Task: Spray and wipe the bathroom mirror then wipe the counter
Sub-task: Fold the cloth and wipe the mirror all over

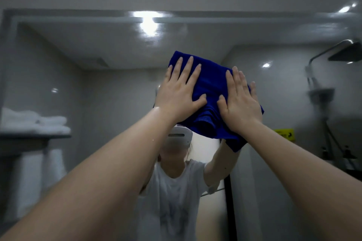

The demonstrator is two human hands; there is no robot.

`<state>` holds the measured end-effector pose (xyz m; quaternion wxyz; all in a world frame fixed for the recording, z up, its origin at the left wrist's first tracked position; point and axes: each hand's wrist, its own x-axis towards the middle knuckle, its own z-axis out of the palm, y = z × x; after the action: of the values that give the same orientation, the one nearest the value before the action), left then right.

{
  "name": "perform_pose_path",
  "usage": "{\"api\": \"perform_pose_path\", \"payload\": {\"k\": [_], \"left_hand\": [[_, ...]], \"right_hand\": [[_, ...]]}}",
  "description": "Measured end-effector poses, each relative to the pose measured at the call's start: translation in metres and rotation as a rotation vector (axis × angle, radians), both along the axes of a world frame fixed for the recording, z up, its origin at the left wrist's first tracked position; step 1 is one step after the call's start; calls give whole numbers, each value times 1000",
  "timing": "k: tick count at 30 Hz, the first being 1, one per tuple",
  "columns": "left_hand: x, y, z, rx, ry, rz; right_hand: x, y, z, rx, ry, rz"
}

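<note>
While both arms reach up and forward, the left hand (179,97) and the right hand (242,104) lie flat on a blue cloth (208,84) and press it against the mirror (117,88). Neither hand grips anything: the fingers of each are straight and spread, palms on the fabric, and the thumbs point inward toward one another with a strip of cloth between them. The cloth is folded and bunched (its lower part hangs in loose folds below the wrists) and sits in the upper middle of the glass, below the top edge and well apart from the left and right edges. A wet shine shows on the left forearm near the wrist. Reflected in the glass below the cloth is the person, in a white T-shirt (176,191) and a white headset (180,135), with one raised arm showing under the cloth. Near the left edge of the mirror, folded white towels (35,121) lie on a shelf (29,136), with more hanging beneath it. Near the right edge are a dark shower head (346,51) and, lower down, a yellow sign (285,133). A ceiling light (148,23) glares near the top edge.
</note>
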<state>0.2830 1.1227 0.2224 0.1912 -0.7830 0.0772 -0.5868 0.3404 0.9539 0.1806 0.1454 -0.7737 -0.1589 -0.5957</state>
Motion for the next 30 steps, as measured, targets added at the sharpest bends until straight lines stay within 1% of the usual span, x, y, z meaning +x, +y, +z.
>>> {"api": "perform_pose_path", "payload": {"k": [4, 7, 11, 14, 17, 21, 27, 30], "left_hand": [[22, -75, -3, 52, 39, -25], [34, -112, -12, 106, 61, -30], [40, -119, -13, 161, 36, -47], [37, -105, -6, 180, -2, -46], [30, -79, 2, 114, -45, -51], [9, -17, 14, 36, -79, -35], [-38, 105, 29, -72, -78, 65], [-60, 172, 30, -142, -103, 81]], "right_hand": [[20, -72, -12, 63, 35, -44], [26, -109, -28, 90, 64, -89], [28, -114, -34, 133, 85, -99], [20, -100, -26, 216, 95, -89], [8, -69, -9, 246, 99, -74], [-10, -1, 14, 230, 52, -51], [-46, 117, 43, 120, -28, 16], [-66, 184, 55, 51, -69, 48]]}}
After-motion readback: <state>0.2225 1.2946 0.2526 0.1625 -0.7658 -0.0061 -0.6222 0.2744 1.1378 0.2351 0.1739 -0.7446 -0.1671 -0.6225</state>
